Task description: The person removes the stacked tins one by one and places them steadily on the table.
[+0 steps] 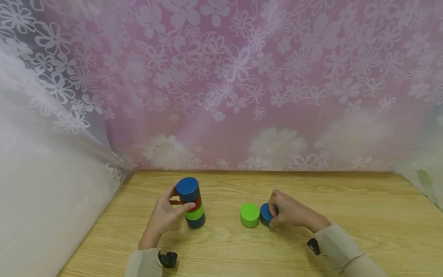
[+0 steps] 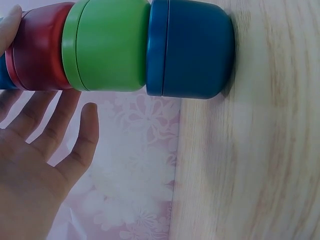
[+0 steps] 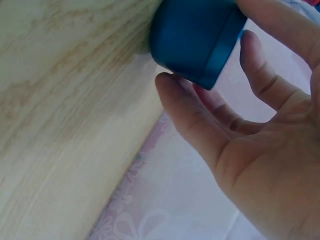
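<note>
On the left of the table stands a leaning stack of small round lidded tins: a blue tin (image 1: 188, 189) on top, then a red tin (image 1: 195, 204), a green tin (image 2: 107, 45) and a blue tin (image 2: 192, 50) at the bottom. My left hand (image 1: 166, 213) holds the stack at the red tin, its thumb across the front and fingers behind. Right of the stack, my right hand (image 1: 290, 211) pinches another blue tin (image 3: 192, 37) between thumb and fingers. Close beside that tin sits a second green tin (image 1: 249, 215), touched by neither hand.
The tins are on a light wood-grain table (image 1: 221, 254). A pink flowered curtain (image 1: 221, 96) hangs behind its back edge, and pale cloth (image 1: 41, 173) hangs along the left side. Each wrist carries a small black camera mount (image 1: 168, 260).
</note>
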A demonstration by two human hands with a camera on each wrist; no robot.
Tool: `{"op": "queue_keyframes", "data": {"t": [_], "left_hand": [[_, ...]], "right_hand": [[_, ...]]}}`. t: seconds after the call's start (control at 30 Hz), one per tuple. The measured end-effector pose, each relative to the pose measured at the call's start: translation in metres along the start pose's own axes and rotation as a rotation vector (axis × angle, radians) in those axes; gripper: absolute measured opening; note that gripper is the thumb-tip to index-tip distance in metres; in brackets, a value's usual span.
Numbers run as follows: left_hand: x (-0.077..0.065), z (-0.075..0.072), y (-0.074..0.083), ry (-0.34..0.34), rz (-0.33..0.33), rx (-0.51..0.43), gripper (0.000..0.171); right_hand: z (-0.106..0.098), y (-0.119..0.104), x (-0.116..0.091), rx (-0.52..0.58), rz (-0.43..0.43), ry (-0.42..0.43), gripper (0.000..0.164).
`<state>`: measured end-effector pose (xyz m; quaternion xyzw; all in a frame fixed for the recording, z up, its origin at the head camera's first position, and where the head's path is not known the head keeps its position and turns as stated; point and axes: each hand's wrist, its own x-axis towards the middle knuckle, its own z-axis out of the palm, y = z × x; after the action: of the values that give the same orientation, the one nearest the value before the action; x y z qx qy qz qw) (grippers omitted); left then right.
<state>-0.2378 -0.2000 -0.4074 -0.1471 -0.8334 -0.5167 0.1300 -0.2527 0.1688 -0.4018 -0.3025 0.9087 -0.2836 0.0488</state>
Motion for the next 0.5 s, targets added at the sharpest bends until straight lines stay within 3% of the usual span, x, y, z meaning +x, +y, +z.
{"op": "queue_keyframes", "data": {"t": [0.3,0.5], "left_hand": [[-0.001,0.002,0.003,0.001,-0.011,-0.015,0.066],[-0.001,0.002,0.001,0.011,-0.003,-0.002,0.068]], "right_hand": [[-0.012,-0.004,0.003,0.043,-0.028,0.025,0.03],[-0.018,-0.018,0.014,0.082,-0.091,0.124,0.018]]}}
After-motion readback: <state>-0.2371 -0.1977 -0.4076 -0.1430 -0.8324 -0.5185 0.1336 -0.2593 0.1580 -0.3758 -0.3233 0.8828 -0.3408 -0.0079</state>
